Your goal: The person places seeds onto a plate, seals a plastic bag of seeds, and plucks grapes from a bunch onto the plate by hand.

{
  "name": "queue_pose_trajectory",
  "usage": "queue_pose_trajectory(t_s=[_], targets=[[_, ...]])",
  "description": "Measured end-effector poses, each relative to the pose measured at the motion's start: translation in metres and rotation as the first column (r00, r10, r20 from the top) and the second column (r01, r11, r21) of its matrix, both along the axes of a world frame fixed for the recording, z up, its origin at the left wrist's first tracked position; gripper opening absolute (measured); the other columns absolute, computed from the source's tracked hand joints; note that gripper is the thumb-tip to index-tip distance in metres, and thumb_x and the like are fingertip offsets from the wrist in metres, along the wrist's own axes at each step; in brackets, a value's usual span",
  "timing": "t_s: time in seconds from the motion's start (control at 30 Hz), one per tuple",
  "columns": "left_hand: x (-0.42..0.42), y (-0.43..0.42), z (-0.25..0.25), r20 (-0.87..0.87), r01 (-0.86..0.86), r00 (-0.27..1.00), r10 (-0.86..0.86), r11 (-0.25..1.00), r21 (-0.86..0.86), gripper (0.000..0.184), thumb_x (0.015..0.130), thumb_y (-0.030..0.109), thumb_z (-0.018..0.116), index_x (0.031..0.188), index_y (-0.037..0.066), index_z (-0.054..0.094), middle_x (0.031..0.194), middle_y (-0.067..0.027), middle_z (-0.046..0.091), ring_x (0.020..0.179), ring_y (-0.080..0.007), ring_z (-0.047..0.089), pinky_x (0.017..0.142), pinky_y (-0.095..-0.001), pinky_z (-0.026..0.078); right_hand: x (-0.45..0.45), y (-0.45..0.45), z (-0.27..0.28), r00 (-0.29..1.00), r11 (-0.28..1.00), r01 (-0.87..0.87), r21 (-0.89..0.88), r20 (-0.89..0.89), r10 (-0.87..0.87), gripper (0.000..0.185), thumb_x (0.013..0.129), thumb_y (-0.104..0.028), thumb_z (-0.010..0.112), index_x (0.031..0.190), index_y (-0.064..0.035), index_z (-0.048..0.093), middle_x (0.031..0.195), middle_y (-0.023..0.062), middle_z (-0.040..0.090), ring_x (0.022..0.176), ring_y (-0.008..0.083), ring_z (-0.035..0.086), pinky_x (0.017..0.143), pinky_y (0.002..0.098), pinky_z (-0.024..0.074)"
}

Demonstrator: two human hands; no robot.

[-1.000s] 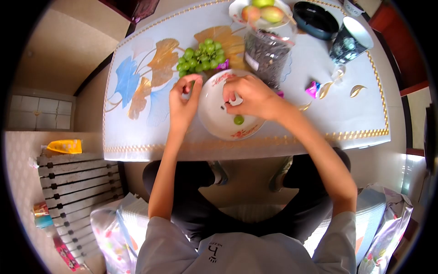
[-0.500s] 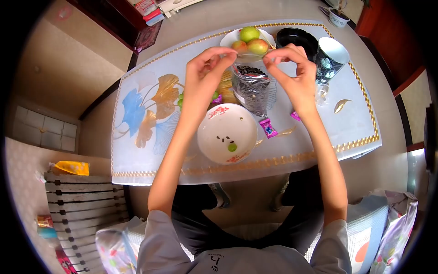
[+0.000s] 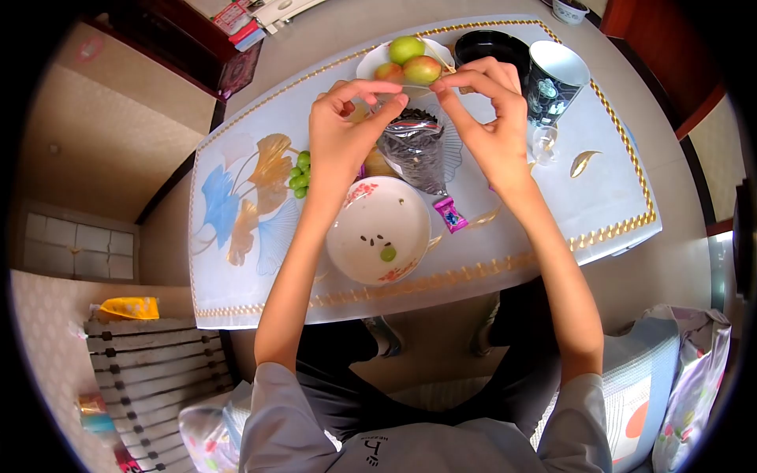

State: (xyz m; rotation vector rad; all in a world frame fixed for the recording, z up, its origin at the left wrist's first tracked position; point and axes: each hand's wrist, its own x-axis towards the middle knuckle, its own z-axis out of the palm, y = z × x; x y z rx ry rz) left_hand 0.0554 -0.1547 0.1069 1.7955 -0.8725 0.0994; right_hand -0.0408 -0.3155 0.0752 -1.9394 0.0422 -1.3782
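A clear zip bag of dark seeds, which look like sunflower seeds (image 3: pixel 415 154), stands tilted on the table behind the plate. My left hand (image 3: pixel 347 126) has thumb and forefinger closed at the left of the bag's top edge. On the opposite side my right hand (image 3: pixel 489 118) pinches that edge between thumb and fingertips. The white plate (image 3: pixel 355 244) with red floral marks holds several dark seeds and a green grape (image 3: pixel 388 253). A pink-wrapped candy (image 3: pixel 450 214) lies just in front of the bag.
Behind my hands is a fruit plate (image 3: pixel 367 65) with green and reddish fruit (image 3: pixel 407 50). A black bowl (image 3: pixel 493 49) and a dark patterned cup (image 3: pixel 556 79) stand at the back right. Green grapes (image 3: pixel 300 175) lie left of my left forearm. A small clear object (image 3: pixel 545 146) lies near the cup.
The view has shifted, so the table things appear slightly further left. My left fingers have changed their pose at the bag's top edge; my right hand still pinches it.
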Motion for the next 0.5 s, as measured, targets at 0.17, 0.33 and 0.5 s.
queue_pose_trajectory(t_s=[0.17,0.33,0.5], targets=[[-0.002,0.01,0.013,0.135,0.092,0.986,-0.099,0.994,0.062,0.016,0.084,0.011,0.074,0.099,0.009,0.078,0.09,0.0021,0.07,0.087,-0.0087,0.052,0.088,-0.0253,0.038,-0.004,0.004,-0.001,0.999,0.997,0.039,0.071,0.025,-0.041,0.01,0.073,-0.005,0.075,0.082,-0.0097,0.073,0.084,0.0013,0.059,0.088,0.0204,0.049,0.079,0.0311,0.0413],[-0.01,0.038,0.011,0.561,-0.06,0.823,-0.088,0.969,0.241,0.032,0.086,0.007,0.072,0.118,0.01,0.07,0.095,0.0,0.072,0.095,-0.0131,0.06,0.095,-0.0302,0.042,-0.01,0.01,0.006,0.989,0.998,0.036,0.046,0.143,-0.043,0.011,0.073,0.0,0.073,0.081,-0.0064,0.07,0.079,0.0019,0.057,0.079,0.0178,0.048,0.072,0.0299,0.0402],[-0.025,0.087,-0.026,0.298,-0.079,0.952,0.067,0.996,0.029,0.032,0.081,0.0,0.073,0.111,0.008,0.071,0.094,-0.004,0.072,0.09,-0.0182,0.06,0.083,-0.0313,0.048,-0.024,0.039,0.014,0.965,0.97,-0.213,-0.113,0.134,0.227,0.012,0.072,0.004,0.072,0.079,-0.0043,0.069,0.078,0.0029,0.057,0.074,0.0169,0.054,0.064,0.0284,0.0431]])
